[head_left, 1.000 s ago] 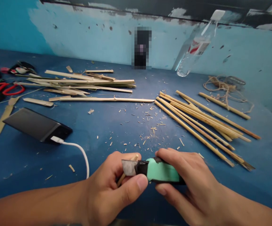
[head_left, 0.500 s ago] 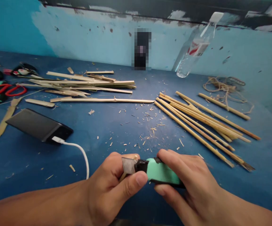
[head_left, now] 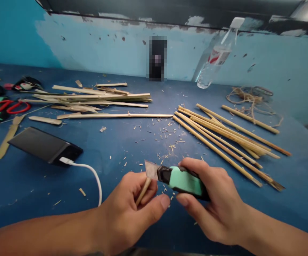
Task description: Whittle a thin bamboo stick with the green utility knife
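My right hand [head_left: 212, 199] is closed round the green and black handle of a utility knife [head_left: 187, 182]. Its short, wide blade points left, over the upper end of a thin bamboo stick [head_left: 144, 192]. Curled fingers of my left hand [head_left: 132, 209] hold that stick, with the thumb stretched out below the blade. Most of the stick is hidden inside the hand. I cannot tell whether the blade touches the wood.
Several round bamboo sticks [head_left: 217, 133] lie at the right, near some twine [head_left: 249, 97]. Split strips [head_left: 95, 96], red scissors [head_left: 7, 106] and a tilted phone [head_left: 46, 144] with a white cable [head_left: 93, 174] occupy the left. A plastic bottle [head_left: 215, 60] leans against the wall.
The knife has risen and tilted, its blade lifting away from my left thumb. More of the bamboo stick shows between my left fingers. My right hand has moved up slightly.
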The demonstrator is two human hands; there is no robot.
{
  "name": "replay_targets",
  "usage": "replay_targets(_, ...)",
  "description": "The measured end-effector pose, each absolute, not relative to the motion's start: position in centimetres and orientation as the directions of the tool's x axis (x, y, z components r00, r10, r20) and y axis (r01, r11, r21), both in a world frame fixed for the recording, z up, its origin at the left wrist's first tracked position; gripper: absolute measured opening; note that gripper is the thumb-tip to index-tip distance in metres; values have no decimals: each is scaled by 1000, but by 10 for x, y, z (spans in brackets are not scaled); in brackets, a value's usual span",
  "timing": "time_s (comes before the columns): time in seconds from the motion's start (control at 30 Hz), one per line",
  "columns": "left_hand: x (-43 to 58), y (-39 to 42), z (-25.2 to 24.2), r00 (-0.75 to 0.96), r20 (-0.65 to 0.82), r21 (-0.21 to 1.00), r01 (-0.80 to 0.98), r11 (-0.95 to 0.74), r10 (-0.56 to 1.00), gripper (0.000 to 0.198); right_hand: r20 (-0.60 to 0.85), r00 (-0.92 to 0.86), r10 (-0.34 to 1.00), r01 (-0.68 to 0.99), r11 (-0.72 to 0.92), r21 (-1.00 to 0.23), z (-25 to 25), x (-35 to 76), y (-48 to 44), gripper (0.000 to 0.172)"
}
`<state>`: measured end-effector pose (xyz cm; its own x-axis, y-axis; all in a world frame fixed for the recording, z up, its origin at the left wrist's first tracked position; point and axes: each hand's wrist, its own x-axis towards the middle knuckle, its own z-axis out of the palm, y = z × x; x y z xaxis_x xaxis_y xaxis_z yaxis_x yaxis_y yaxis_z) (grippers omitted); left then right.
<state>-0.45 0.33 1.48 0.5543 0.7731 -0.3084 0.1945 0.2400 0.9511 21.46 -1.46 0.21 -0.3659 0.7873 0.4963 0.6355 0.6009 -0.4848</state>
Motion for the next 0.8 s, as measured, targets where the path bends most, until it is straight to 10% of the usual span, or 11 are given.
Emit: replay_targets(0.8, -12, 9, 9, 644, -170, 983, 54, 178, 746, 45, 452, -496, 741, 641, 664, -386, 0, 216, -16, 27)
